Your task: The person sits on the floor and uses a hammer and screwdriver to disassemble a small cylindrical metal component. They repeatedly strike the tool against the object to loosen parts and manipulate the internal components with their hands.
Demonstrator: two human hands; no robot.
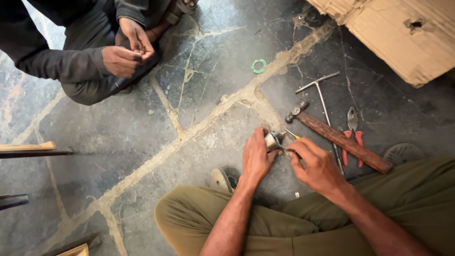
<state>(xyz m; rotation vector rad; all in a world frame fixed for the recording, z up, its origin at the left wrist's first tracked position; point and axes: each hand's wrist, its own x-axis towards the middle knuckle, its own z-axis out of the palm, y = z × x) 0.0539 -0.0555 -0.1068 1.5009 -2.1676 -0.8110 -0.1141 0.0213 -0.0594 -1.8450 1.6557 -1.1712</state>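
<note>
Steadying a Small Metal Part for Tool Work on the Floor

Sitting cross-legged on the cracked stone floor, the person keeps the work low and between the knees, where both hands can brace. The left hand has its fingers closed round a small cylindrical metal part, holding it just above the floor so it cannot turn. The right hand is closed on a slim tool with a yellowish tip, whose point meets the part; what kind of tool it is cannot be made out.

Spare tools lie just right of the hands, within reach: a wooden-handled hammer, a T-handle wrench and red-handled pliers. A green ring lies well apart. Torn cardboard sits beyond. A second person's hands are clasped, away from the work.
</note>
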